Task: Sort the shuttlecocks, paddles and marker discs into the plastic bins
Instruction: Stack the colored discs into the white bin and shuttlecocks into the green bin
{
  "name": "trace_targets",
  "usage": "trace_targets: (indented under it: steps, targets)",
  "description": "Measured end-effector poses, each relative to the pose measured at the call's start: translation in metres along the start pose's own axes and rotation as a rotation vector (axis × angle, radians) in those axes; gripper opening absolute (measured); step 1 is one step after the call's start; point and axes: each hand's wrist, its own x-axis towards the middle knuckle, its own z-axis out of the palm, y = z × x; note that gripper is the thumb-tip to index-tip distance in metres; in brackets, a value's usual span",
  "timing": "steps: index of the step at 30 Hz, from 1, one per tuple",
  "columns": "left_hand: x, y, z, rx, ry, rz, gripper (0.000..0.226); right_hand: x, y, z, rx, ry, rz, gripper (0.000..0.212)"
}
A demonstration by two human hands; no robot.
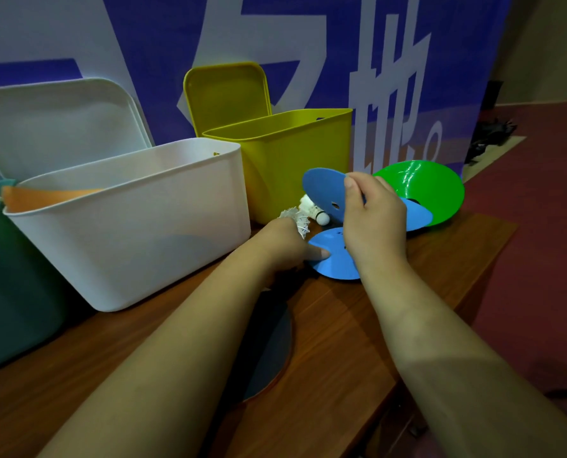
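– Blue disc [323,193]: where is it held?
– Pinched by the right hand's [373,223] fingers [351,185], tilted up; the yellow bin [295,160] lies at eleven o'clock. The left hand's [282,246] grip cannot be told.

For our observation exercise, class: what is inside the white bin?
An orange flat piece, likely a paddle face, shows above the white bin's front rim at its left end. The wall covers the rest of it and the bin's floor, so anything else inside cannot be seen.
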Motion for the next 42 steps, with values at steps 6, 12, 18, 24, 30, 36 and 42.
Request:
trace_targets:
  steps: [6, 12, 18, 24, 30, 36, 42]
  targets:
    - [-0.003, -0.004, -0.023, -0.488, -0.099, -0.143, 0.035, -0.002, -0.006, -0.003, 0.089, -0.010, -0.004, 0.026]
    - [-0.026, 0.008, -0.051, -0.600, -0.035, -0.166, 0.021, -0.008, -0.018, -0.012, 0.186, 0.055, -0.039, 0.023]
    - [-0.069, 0.020, -0.097, -0.298, 0.248, -0.085, 0.010, -0.013, -0.028, -0.007, 0.251, 0.078, -0.080, 0.014]
    - [-0.120, 0.002, -0.142, -0.173, 0.318, -0.044, 0.005, -0.028, -0.058, -0.005, 0.164, 0.005, -0.287, 0.013]
    - [-0.200, -0.050, -0.181, -0.249, 0.298, -0.043, 0.009, -0.051, -0.124, 0.008, 0.276, -0.074, -0.326, 0.014]
    - [-0.302, -0.105, -0.234, -0.094, 0.544, -0.074, 0.006, -0.078, -0.217, 0.030, 0.421, -0.199, -0.397, 0.015]
    - [-0.389, -0.175, -0.281, -0.039, 0.888, -0.140, 0.005, -0.115, -0.311, 0.063, 0.600, -0.410, -0.347, 0.011]
